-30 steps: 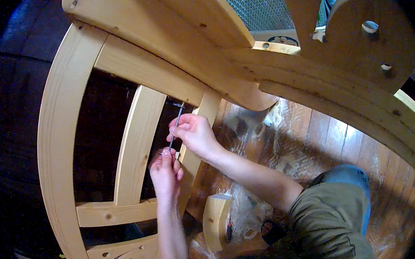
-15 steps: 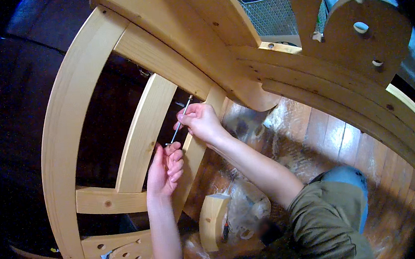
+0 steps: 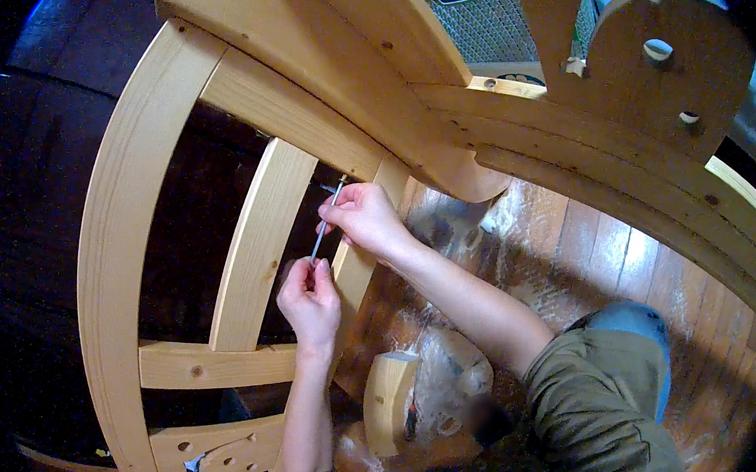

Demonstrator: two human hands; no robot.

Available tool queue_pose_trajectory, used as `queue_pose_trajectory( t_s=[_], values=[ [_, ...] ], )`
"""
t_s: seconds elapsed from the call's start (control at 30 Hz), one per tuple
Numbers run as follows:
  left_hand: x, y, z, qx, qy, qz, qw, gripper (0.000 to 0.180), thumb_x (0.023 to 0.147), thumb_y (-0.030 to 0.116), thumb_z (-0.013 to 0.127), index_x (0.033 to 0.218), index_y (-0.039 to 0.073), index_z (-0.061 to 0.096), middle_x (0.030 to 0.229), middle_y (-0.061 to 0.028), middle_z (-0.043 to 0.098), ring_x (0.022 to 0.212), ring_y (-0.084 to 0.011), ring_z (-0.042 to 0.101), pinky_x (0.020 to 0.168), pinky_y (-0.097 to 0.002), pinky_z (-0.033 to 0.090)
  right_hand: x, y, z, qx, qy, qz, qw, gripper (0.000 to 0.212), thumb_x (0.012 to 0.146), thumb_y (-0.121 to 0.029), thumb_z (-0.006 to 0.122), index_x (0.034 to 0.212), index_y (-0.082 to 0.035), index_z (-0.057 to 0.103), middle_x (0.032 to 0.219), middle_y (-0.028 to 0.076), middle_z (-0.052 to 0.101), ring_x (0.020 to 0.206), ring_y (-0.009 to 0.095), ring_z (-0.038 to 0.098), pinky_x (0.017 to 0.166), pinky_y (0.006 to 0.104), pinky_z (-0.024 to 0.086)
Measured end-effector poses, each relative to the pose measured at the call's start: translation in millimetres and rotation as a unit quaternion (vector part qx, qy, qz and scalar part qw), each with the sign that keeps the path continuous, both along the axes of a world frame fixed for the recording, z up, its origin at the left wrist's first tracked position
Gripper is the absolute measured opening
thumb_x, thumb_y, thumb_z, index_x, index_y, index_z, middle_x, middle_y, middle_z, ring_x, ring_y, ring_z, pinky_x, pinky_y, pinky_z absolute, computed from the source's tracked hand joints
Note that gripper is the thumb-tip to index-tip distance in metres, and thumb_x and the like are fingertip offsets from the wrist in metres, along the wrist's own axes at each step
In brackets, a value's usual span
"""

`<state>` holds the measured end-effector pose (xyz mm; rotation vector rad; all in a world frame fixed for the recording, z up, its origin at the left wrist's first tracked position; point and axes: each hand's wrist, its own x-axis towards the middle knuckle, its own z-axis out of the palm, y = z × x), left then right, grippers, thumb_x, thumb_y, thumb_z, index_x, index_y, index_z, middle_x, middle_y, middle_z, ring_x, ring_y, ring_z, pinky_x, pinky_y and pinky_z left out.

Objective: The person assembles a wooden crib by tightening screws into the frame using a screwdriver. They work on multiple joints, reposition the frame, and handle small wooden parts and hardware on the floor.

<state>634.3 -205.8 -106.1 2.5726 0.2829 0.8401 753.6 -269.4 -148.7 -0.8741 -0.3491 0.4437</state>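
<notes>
A thin metal hex key (image 3: 319, 241) slants between my two hands, beside the pale wooden frame. Its upper end meets a small brass-coloured fitting (image 3: 342, 179) at the lower edge of the wooden rail (image 3: 297, 109). My right hand (image 3: 363, 218) pinches the shaft near that upper end, fingers closed. Lower down, my left hand (image 3: 311, 308) closes thumb and fingers round the lower end of the key, hiding its short bent arm. A wooden slat (image 3: 259, 245) stands just left of my hands, and another slat (image 3: 354, 269) runs behind my right wrist.
A curved wooden post (image 3: 109, 257) bounds the frame at left. At upper right spreads a larger wooden panel (image 3: 584, 140) with cutouts. On the dusty plank floor (image 3: 574, 247) lie a wooden block (image 3: 389, 404), a red-and-black tool (image 3: 411, 418) and a clear plastic bag (image 3: 455, 367).
My left hand has turned and closed its fingers on the lower end of the hex key, covering the bent arm that showed before. My right hand keeps its pinch, nearly unmoved.
</notes>
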Motion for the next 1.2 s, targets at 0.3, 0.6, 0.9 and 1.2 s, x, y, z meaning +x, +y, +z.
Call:
queue_pose_trajectory(
  t_s=[0.3, 0.6, 0.9, 1.2],
  values=[
    [-11.5, 7.1, 18.9, -0.242, 0.138, 0.070, 0.958, 0.039, 0.089, 0.034, 0.045, 0.079, -0.001, 0.059, 0.060, -0.0005, 0.050, 0.044, -0.0082, 0.040, 0.040, -0.0232, 0.032, -5.3, -2.7, 7.5, 0.050, 0.068, 0.009, 0.996, 0.005, 0.077, -0.006, 0.058, 0.076, -0.001, 0.055, 0.065, 0.009, 0.062, 0.055, 0.011, 0.057, 0.042, 0.0200, 0.037],
    [-0.2, 18.4, 32.6, -0.944, 0.108, -0.015, 0.312, 0.027, 0.089, 0.025, 0.042, 0.084, 0.000, 0.051, 0.066, -0.0023, 0.038, 0.044, -0.0070, 0.032, 0.034, -0.0181, 0.026, -8.8, 0.7, 3.8, 0.104, 0.083, 0.003, 0.991, 0.008, 0.079, -0.010, 0.058, 0.079, -0.003, 0.055, 0.066, 0.009, 0.062, 0.047, 0.006, 0.049, 0.038, 0.0172, 0.029],
    [7.4, 14.1, 28.6, -0.971, 0.039, -0.016, 0.234, 0.018, 0.089, 0.017, 0.039, 0.087, 0.000, 0.046, 0.069, -0.0033, 0.036, 0.045, -0.0074, 0.032, 0.035, -0.0188, 0.027, -14.2, 1.7, 5.4, 0.127, 0.097, -0.018, 0.987, 0.010, 0.079, -0.011, 0.058, 0.083, -0.003, 0.054, 0.066, 0.008, 0.062, 0.043, 0.004, 0.043, 0.038, 0.0163, 0.028],
    [3.2, 6.6, 36.4, -0.967, 0.079, -0.019, 0.242, 0.020, 0.090, 0.021, 0.039, 0.084, 0.003, 0.043, 0.066, -0.0025, 0.036, 0.044, -0.0079, 0.031, 0.035, -0.0196, 0.026, -12.8, -0.3, 4.8, 0.112, 0.096, -0.010, 0.989, 0.009, 0.080, -0.009, 0.058, 0.084, -0.003, 0.053, 0.066, 0.008, 0.062, 0.045, 0.003, 0.044, 0.038, 0.0156, 0.030]
  ],
)
